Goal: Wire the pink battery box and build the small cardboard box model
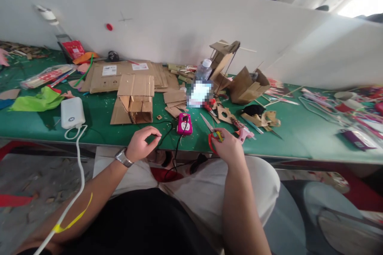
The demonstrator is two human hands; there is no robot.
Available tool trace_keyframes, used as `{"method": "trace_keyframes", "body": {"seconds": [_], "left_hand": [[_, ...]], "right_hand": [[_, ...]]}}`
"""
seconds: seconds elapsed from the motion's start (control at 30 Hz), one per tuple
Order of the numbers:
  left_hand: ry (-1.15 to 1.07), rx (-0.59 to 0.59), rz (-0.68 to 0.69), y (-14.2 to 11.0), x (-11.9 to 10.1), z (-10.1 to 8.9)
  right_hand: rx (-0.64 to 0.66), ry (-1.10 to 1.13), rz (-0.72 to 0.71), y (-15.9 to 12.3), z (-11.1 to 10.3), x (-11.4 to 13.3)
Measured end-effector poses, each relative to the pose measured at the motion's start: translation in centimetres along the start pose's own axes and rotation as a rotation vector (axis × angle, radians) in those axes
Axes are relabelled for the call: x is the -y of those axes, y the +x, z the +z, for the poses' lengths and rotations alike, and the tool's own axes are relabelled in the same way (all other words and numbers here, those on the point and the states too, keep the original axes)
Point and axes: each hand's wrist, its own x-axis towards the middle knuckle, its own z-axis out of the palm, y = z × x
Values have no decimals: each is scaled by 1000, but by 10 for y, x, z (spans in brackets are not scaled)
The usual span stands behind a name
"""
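Note:
My right hand [229, 146] grips a pair of scissors [207, 122] with red and yellow handles at the table's front edge. Their blades point away to the left and look closed or nearly so. My left hand [142, 143], with a metal watch on the wrist, is held in a pinch. Whatever lies between its thumb and fingertips, if anything, is too small to make out. Just beyond it on the green table stands a folded cardboard structure [136, 87] with an open front. Between my hands lies a pink power socket [184, 124] with a black plug in it.
A white power bank [72, 113] with a white cable sits at the left. Flat cardboard [101, 81], a clear bottle [204, 70] and a cardboard box [248, 87] stand farther back. A pink glue gun [245, 132] lies right of the scissors. Black cords hang over the edge.

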Motion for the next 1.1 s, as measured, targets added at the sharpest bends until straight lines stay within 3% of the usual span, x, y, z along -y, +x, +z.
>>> {"method": "trace_keyframes", "body": {"seconds": [0.3, 0.57, 0.7, 0.8, 0.93, 1.1], "left_hand": [[-56, -10, -158, -1, 10, 4], [-20, 2, -120, 1, 4, 4], [-2, 17, -73, 1, 0, 2], [2, -8, -14, -2, -2, 1], [-29, -201, 11, -11, -1, -3], [56, -656, -71, -12, 18, -20]], "right_hand": [[-33, -60, 28, 9, 17, -7], [-120, -65, 6, 5, 17, 2], [-206, -34, -91, -2, 12, 26], [-143, 11, -310, -11, 14, 63], [93, 38, -586, -15, 33, 122], [240, -25, -604, 5, 68, 171]]}}
